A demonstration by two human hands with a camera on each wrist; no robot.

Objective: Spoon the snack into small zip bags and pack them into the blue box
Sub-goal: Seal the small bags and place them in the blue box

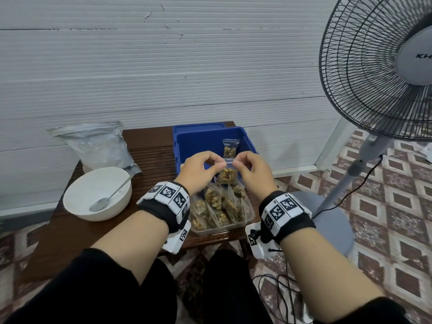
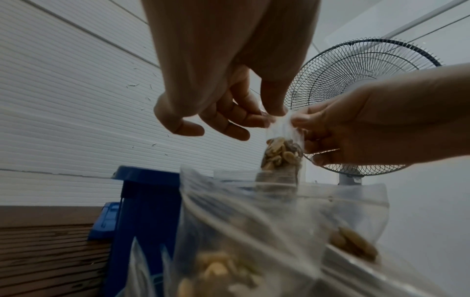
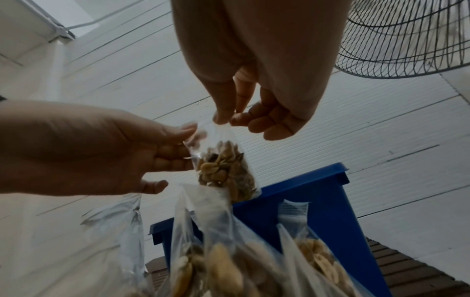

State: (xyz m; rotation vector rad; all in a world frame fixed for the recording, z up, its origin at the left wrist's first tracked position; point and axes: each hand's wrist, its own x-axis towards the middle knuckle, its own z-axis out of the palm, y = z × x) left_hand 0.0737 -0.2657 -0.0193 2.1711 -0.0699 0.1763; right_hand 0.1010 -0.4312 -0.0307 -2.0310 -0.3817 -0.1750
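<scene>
A small clear zip bag [image 1: 227, 173] [image 2: 282, 152] [image 3: 223, 166] of mixed nuts hangs in the air in front of the blue box [image 1: 187, 146] [image 2: 142, 203] [image 3: 315, 203]. My left hand [image 1: 199, 170] [image 2: 223, 100] pinches the left end of its zip strip, and my right hand [image 1: 251, 170] [image 3: 254, 100] pinches the right end. One filled bag [image 1: 229, 148] stands inside the blue box. Several more filled bags [image 1: 217, 204] lie in a clear tray [image 1: 222, 229] below my hands. A white bowl [image 1: 77, 202] holding a metal spoon [image 1: 109, 196] sits to the left.
A silver pouch [image 1: 98, 146] stands at the back left of the dark wooden table [image 1: 149, 146]. A standing fan [image 1: 378, 73] rises on the right, its round base [image 1: 332, 228] and cable on the tiled floor. A white wall runs behind.
</scene>
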